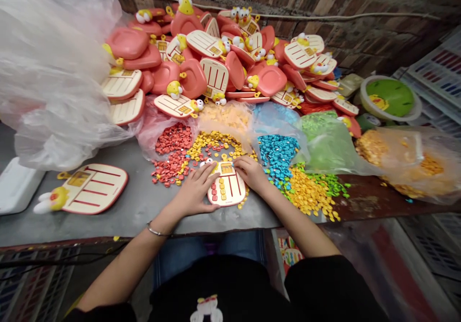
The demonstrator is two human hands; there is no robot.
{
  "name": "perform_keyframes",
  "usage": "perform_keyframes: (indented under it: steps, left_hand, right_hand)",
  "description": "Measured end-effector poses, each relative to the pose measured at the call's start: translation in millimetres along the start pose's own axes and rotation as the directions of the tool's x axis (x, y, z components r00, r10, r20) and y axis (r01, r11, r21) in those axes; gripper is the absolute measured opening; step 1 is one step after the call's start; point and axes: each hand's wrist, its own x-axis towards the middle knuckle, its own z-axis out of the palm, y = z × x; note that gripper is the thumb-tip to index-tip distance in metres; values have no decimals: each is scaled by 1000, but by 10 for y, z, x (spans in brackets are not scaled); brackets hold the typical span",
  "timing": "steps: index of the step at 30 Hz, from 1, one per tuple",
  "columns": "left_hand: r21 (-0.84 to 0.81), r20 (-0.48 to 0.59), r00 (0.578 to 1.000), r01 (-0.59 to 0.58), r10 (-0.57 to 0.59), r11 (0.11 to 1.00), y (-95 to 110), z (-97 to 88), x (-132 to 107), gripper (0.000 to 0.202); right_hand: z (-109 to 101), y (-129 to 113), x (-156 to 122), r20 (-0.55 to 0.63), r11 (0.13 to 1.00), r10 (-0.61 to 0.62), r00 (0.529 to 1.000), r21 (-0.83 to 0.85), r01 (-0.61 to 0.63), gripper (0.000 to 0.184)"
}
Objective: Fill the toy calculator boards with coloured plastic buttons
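Observation:
A cream toy board [227, 187] with red grooves and yellow beads in it lies on the grey table in front of me. My left hand [196, 190] rests on its left edge, fingers stretched and pressing on it. My right hand [251, 172] sits at its upper right corner, fingers curled over the board's top; what they pinch is too small to make out. Loose beads surround the board: red beads [172, 155], yellow beads [212, 144], blue beads [277, 153], and further yellow and green beads [311, 192] at the right.
A heap of pink and cream chick-shaped toy boards [223, 58] fills the back against a brick wall. Another cream board [88, 188] lies at the left. A big clear plastic bag [50, 67] bulges at the left. Bags of orange beads [406, 161] and a green lid [391, 96] sit at the right.

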Motion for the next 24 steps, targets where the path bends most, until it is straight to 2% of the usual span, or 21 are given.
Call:
perform_keyframes:
  steps: [5, 10, 13, 16, 18, 20, 22, 24]
  left_hand:
    - [6, -11, 1000, -1, 1, 1000, 1, 6, 3, 88]
    - [-14, -5, 1000, 3, -3, 1000, 10, 6, 7, 89]
    - [-5, -8, 1000, 6, -6, 1000, 9, 8, 7, 89]
    - [-17, -16, 1000, 3, -3, 1000, 1, 13, 5, 88]
    - [-28, -24, 1000, -3, 2, 1000, -7, 18, 5, 87]
    - [-32, -28, 1000, -9, 8, 999, -13, 23, 5, 86]
    - [-28, -27, 1000, -15, 15, 999, -17, 26, 5, 86]
    - [-18, -27, 999, -21, 21, 1000, -17, 26, 6, 85]
  right_hand:
    - [-70, -26, -151, 50, 999, -32, 998, 11, 31, 14]
    - [35, -105, -177, 41, 991, 13, 999, 135, -18, 14]
    - [42, -171, -133, 103, 973, -21, 994, 230, -3, 16]
    - [-122, -206, -171, 271, 938, -90, 958, 347, -10, 14]
    - [-296, -167, -255, 291, 929, -51, 955, 365, -61, 14]
    - [-462, -58, -365, 169, 962, 74, 983, 247, -115, 14]
    - [-573, 98, -472, 44, 987, 158, 986, 29, -159, 12]
    - [-615, 239, -555, 53, 976, 172, 984, -147, -163, 11]
